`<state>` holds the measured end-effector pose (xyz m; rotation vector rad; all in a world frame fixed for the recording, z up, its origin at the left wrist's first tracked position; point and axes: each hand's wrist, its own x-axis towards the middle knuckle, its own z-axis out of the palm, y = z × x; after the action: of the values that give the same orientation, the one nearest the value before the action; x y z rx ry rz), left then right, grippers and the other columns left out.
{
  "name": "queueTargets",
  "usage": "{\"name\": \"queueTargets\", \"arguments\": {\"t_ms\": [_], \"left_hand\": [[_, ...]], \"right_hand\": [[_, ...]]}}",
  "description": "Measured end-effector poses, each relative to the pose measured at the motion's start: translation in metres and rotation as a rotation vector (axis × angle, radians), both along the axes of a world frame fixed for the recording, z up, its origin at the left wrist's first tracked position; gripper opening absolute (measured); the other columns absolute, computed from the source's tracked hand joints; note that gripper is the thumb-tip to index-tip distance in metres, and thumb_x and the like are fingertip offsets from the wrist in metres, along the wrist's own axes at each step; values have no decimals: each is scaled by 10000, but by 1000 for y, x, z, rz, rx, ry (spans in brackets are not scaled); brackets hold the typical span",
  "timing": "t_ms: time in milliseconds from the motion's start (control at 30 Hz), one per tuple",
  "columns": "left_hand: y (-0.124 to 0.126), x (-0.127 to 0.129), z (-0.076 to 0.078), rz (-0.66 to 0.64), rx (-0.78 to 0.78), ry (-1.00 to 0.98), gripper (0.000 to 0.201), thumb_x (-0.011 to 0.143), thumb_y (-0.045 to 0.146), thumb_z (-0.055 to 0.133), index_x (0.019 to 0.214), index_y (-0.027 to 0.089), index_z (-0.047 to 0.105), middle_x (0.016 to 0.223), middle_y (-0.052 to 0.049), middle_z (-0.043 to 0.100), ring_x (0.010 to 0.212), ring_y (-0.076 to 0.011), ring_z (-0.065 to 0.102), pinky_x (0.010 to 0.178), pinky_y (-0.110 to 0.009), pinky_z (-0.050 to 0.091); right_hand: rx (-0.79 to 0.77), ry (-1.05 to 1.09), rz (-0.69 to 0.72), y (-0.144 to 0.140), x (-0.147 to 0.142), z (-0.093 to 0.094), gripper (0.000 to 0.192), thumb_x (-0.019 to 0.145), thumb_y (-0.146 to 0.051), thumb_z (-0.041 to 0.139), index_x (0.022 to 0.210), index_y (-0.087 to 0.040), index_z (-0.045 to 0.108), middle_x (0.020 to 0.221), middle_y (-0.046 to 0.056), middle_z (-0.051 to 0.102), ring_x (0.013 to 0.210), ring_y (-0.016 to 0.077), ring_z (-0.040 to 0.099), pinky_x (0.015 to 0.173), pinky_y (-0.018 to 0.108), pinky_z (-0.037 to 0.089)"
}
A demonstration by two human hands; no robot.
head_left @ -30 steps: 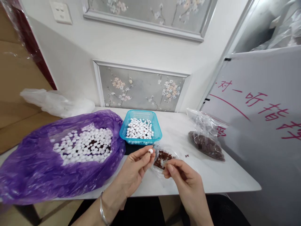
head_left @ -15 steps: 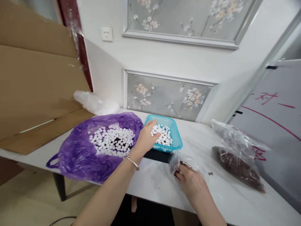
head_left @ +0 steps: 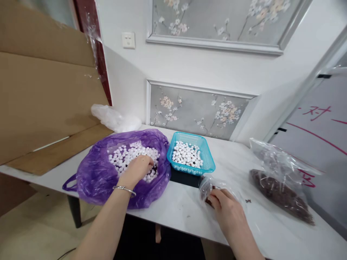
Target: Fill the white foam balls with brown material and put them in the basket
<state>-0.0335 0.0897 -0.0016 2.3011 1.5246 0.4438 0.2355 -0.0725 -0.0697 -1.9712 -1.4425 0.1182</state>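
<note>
My left hand, with a silver bangle at the wrist, reaches into the purple plastic bag. Its fingers curl down among the small white balls there; the fingertips are hidden. In the mouth of a clear plastic bag is my right hand, thumb and fingers pressed together over small dark brown pieces. What lies between its fingertips cannot be made out. Between the hands, a blue plastic basket holds many white balls with a few brown specks.
A larger clear bag of brown pieces lies at the right, by a whiteboard. One brown piece lies loose on the white table. A black flat object sits before the basket. Cardboard stands left.
My left hand has moved from over the blue basket leftward into the purple bag, its fingers now curled down. My right hand stays at the clear bag. The view has shifted slightly.
</note>
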Motion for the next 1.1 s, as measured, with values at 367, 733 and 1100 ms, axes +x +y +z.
{"name": "queueTargets", "arguments": {"t_ms": [367,733,1100], "left_hand": [[0,3,-9,-12,17,241,238,928,330,594,1086,161,647,1086,-75,680,941,-213,659,834,-426,543],[6,-6,0,120,157,-193,208,803,304,571,843,222,758,883,-97,779,886,-315,676,838,-367,440],[-38,22,1,62,-393,-1114,332,644,406,803,888,191,735,818,-27,722,727,-137,659,718,-233,555]], "right_hand": [[174,329,-25,-13,3,13,240,797,-420,602,821,-235,752,932,77,734,794,262,671,797,410,519],[296,823,-24,-17,1,20,321,761,-457,713,904,-170,726,841,106,796,787,268,765,755,388,628],[372,856,-35,-25,-13,27,178,765,-373,748,796,-198,727,666,14,718,644,164,668,647,255,573]]}}
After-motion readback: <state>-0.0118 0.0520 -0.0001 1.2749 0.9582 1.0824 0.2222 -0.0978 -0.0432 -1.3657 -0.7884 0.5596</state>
